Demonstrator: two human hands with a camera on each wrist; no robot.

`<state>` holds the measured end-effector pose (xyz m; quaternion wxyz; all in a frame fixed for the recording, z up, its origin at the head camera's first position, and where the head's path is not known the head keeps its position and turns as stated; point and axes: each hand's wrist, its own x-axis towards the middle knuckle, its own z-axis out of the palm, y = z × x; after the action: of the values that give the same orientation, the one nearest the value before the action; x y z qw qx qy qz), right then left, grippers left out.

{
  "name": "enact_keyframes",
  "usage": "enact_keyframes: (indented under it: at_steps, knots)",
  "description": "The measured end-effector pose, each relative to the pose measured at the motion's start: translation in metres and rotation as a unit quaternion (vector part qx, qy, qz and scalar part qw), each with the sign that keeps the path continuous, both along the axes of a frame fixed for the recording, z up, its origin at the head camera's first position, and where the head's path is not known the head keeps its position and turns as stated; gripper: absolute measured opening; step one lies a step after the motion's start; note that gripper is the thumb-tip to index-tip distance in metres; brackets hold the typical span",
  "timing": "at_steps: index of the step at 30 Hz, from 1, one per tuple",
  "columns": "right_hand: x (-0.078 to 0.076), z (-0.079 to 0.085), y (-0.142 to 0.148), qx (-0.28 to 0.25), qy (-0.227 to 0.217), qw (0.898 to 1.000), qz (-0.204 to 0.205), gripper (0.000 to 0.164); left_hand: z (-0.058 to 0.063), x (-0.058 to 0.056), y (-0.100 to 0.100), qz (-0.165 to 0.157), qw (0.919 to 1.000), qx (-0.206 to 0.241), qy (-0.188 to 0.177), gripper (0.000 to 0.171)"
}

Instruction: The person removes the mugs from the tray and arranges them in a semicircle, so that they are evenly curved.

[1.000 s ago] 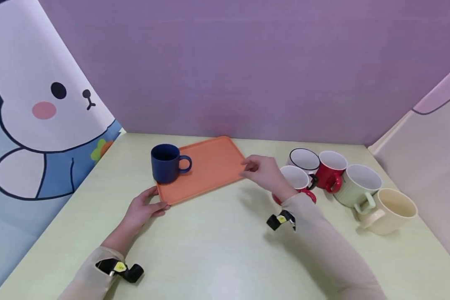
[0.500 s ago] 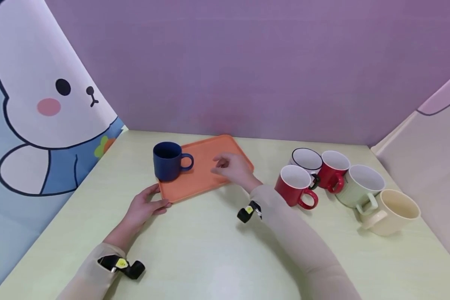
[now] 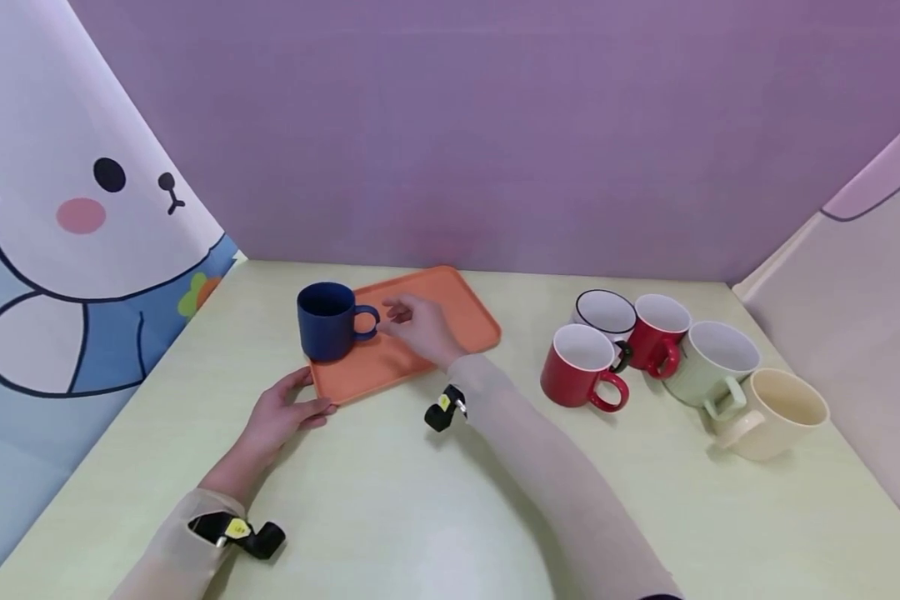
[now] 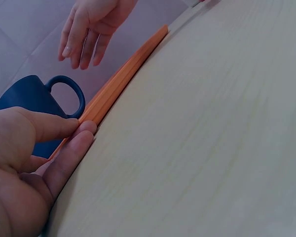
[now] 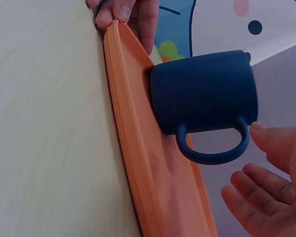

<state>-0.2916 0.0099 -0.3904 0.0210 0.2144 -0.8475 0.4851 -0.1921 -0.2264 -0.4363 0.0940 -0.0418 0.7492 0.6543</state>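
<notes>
A dark blue mug (image 3: 326,323) stands upright on the left end of an orange tray (image 3: 457,308), its handle towards the right. At the tray's near left corner, my left hand (image 3: 281,410) pinches the rim, thumb above and fingers below, as the left wrist view shows. Over the tray, just right of the mug handle (image 5: 214,157), is my right hand (image 3: 420,327). Its fingers (image 5: 259,190) are spread apart from the thumb, with nothing between them. In the right wrist view the thumb tip lies close to the handle's upper end; whether it touches, I cannot tell.
On the right of the pale table (image 3: 390,500) stands a group of mugs: a red one (image 3: 581,367) in front, a black-rimmed white one (image 3: 604,312), another red one (image 3: 658,333), a pale green one (image 3: 712,362) and a cream one (image 3: 772,414). A purple backdrop (image 3: 457,142) rises behind.
My right hand has moved left across the tray, from its right edge to beside the blue mug's handle. The left hand keeps its hold on the tray corner. The head view shifts slightly.
</notes>
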Motion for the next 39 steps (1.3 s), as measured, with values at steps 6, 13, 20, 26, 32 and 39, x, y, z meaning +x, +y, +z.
enact_keyframes:
  at_steps: [6,13,20,26,32,39]
  knots:
    - [-0.009,-0.010,-0.013,-0.040,0.000,0.999,-0.010,0.040,0.000,-0.001,-0.001,-0.001,1.0000,0.002,-0.001,0.073]
    - [-0.013,-0.022,-0.026,-0.070,-0.032,0.997,-0.018,0.038,0.001,-0.002,-0.002,-0.001,1.0000,-0.004,0.000,0.073]
    - [-0.016,-0.034,-0.035,-0.078,-0.045,0.996,-0.022,0.031,-0.002,-0.001,-0.002,-0.002,0.9999,0.011,-0.009,0.074]
    - [-0.021,-0.038,-0.035,-0.094,-0.051,0.994,-0.033,0.026,-0.002,-0.002,-0.001,0.000,0.9999,0.009,-0.009,0.075]
    - [-0.024,-0.036,-0.032,-0.102,-0.054,0.993,-0.027,0.023,-0.002,-0.003,0.000,0.001,0.9999,0.001,-0.011,0.075]
    - [-0.025,-0.033,-0.029,-0.104,-0.063,0.992,-0.016,0.020,-0.003,-0.004,-0.001,-0.001,1.0000,-0.003,-0.008,0.075]
